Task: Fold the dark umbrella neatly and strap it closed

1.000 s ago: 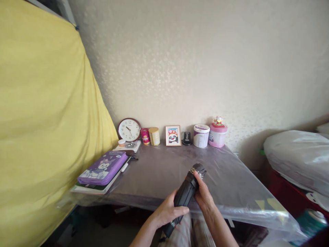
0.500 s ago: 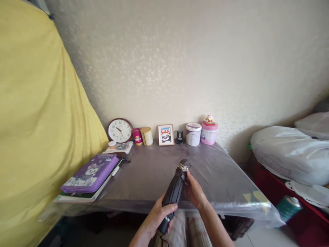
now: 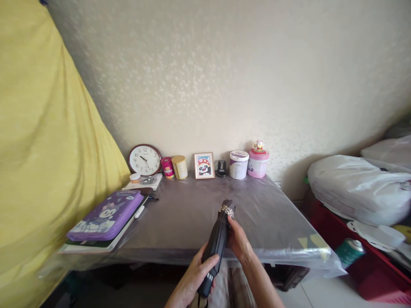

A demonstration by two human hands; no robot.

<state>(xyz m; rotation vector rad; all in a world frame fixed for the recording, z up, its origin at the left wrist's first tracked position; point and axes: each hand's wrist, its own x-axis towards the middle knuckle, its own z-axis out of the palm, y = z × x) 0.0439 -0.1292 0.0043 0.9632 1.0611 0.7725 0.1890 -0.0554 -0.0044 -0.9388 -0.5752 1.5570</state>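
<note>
A folded black umbrella (image 3: 214, 246) slants over the table's front edge, its top pointing away from me. Near its top, a black-and-white patterned tie or scrunchie (image 3: 227, 211) is wrapped around it. My left hand (image 3: 204, 267) grips the lower part just above the handle, thumb across the front. Higher up, my right hand (image 3: 239, 240) holds the umbrella's right side, its thumb by the patterned band and its other fingers partly hidden behind. A dark strap loops from the handle's bottom end.
The table (image 3: 180, 214) has a clear plastic cover. Along the wall stand a clock (image 3: 145, 160), cans (image 3: 179, 167), a panda picture frame (image 3: 204, 166) and tubs (image 3: 239, 164). A purple case (image 3: 107, 216) lies on books at left. White bags (image 3: 356, 186) fill the right side.
The view has shifted slightly, so the table and its objects appear a little further left. Both hands keep hold of the umbrella, with little change in their grip.
</note>
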